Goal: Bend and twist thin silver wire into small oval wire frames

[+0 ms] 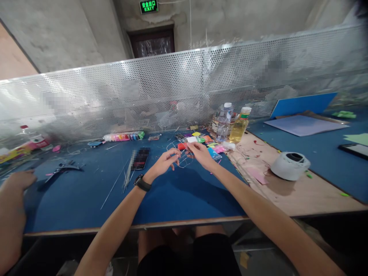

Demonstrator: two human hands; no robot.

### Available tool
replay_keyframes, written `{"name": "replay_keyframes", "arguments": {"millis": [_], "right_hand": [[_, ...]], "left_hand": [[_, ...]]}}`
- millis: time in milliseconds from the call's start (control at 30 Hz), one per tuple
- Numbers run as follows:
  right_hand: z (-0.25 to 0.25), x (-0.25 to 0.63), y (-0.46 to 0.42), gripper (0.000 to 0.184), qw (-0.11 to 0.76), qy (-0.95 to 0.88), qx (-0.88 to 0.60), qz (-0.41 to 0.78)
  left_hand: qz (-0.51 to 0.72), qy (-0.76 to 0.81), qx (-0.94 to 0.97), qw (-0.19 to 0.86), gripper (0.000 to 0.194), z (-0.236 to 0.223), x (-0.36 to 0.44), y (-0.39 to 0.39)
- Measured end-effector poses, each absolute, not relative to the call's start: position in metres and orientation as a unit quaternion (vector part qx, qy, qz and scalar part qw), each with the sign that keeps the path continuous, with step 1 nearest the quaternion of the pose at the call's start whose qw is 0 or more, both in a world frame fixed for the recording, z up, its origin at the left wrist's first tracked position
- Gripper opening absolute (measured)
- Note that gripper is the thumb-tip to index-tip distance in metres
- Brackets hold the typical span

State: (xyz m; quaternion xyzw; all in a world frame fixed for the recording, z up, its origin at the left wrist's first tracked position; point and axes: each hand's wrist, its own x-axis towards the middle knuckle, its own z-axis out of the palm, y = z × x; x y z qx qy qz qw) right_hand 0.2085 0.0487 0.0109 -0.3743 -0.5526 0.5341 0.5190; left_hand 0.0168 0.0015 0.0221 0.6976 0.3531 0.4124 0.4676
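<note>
Both my hands are stretched out over the blue mat (pixel 172 191), working a loop of thin silver wire (pixel 180 158). My left hand (pixel 165 161), with a black watch on its wrist, pinches the wire from the left. My right hand (pixel 201 153) pinches the same wire from the right, its fingers closed. Small coloured clay packets (pixel 207 143) lie just behind my hands. A dark phone (pixel 140 158) lies to the left of my left hand, beside several straight wire lengths (pixel 126 176).
Two clear bottles (pixel 224 120) and a yellow-liquid bottle (pixel 240 125) stand at the back right. A white tape roll (pixel 289 165) sits on bare wood. A row of clay tubs (pixel 123 137) lines the perforated metal screen (pixel 172 92). Another person's arm (pixel 13 199) rests at far left near black pliers (pixel 61 168).
</note>
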Motion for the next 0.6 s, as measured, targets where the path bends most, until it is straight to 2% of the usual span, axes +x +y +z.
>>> {"name": "replay_keyframes", "arguments": {"millis": [167,400,600], "right_hand": [[0.0126,0.2067,0.0455,0.029,0.506,-0.529,-0.385,0.562],[0.0083,0.2072,0.0467,0.029,0.532,-0.495,-0.392,0.563],[0.0055,0.2100,0.0498,0.027,0.504,-0.500,-0.370,0.600]], "left_hand": [[0.422,0.348,0.702,0.455,0.027,0.0195,0.0178,0.0015],[0.426,0.325,0.726,0.431,0.027,0.0194,0.0182,0.0029],[0.434,0.325,0.732,0.413,0.027,0.0207,0.0194,0.0020]]}}
